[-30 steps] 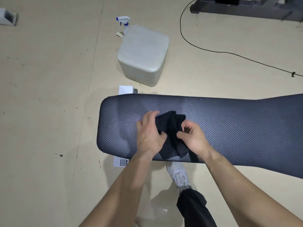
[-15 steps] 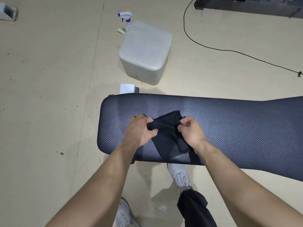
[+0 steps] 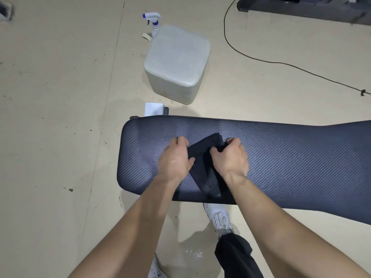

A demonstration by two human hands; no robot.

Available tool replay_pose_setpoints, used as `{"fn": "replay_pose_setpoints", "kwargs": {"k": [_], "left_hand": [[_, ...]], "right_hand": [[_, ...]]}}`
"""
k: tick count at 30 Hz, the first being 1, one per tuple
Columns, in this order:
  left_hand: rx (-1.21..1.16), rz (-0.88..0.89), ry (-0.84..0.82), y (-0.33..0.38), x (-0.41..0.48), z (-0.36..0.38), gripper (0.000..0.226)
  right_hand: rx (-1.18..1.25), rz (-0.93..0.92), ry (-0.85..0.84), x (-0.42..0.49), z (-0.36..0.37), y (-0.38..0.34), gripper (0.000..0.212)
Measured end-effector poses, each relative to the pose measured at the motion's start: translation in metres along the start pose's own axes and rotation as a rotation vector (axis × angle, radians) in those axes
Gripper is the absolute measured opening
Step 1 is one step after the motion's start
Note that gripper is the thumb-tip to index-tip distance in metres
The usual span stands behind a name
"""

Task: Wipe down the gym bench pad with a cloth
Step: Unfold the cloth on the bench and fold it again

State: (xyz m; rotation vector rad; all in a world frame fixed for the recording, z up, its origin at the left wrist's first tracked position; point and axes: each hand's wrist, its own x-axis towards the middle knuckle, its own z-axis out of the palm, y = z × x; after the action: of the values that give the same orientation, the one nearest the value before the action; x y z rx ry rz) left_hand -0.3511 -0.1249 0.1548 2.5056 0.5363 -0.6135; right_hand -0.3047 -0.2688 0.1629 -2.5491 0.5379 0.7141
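A dark blue bench pad (image 3: 281, 157) with a woven texture runs across the middle of the view from left to right. A black cloth (image 3: 204, 169) lies folded on its left part, reaching down to the near edge. My left hand (image 3: 174, 159) grips the cloth's left side. My right hand (image 3: 230, 157) grips its right side, fingers curled over the top corner. Both hands rest on the pad, close together.
A pale grey cube stool (image 3: 176, 63) stands on the beige floor beyond the pad, with a white and blue spray bottle (image 3: 153, 23) behind it. A black cable (image 3: 281, 63) trails at the right. Dark equipment (image 3: 305, 7) lies top right. My white shoe (image 3: 218, 217) is under the pad's near edge.
The bunched cloth has been spread and folded flatter between my hands. My left hand shifted left and then back toward the right hand; the cloth stays at the same spot on the pad.
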Motion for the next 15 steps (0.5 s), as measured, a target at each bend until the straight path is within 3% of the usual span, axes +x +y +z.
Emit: {"fn": "replay_pose_setpoints", "kwargs": {"k": [4,6,8,13,15], "left_hand": [[-0.028,-0.104,-0.074,0.009,-0.002,0.000,0.038],[-0.034,-0.121,-0.147,0.007,-0.006,-0.007,0.030],[-0.101,-0.086,-0.208,-0.001,-0.013,-0.027,0.018],[-0.553,0.045,-0.135,-0.032,-0.036,-0.109,0.019],[-0.786,0.034,-0.111,-0.041,-0.042,-0.145,0.019]], "right_hand": [[-0.045,-0.043,-0.120,0.006,-0.007,-0.009,0.030],[0.063,-0.110,-0.195,0.000,-0.016,-0.017,0.019],[0.226,-0.196,-0.278,-0.008,-0.030,-0.025,0.022],[0.509,-0.369,-0.591,-0.036,-0.082,-0.055,0.044],[0.523,-0.456,-0.702,-0.053,-0.095,-0.079,0.025]]}}
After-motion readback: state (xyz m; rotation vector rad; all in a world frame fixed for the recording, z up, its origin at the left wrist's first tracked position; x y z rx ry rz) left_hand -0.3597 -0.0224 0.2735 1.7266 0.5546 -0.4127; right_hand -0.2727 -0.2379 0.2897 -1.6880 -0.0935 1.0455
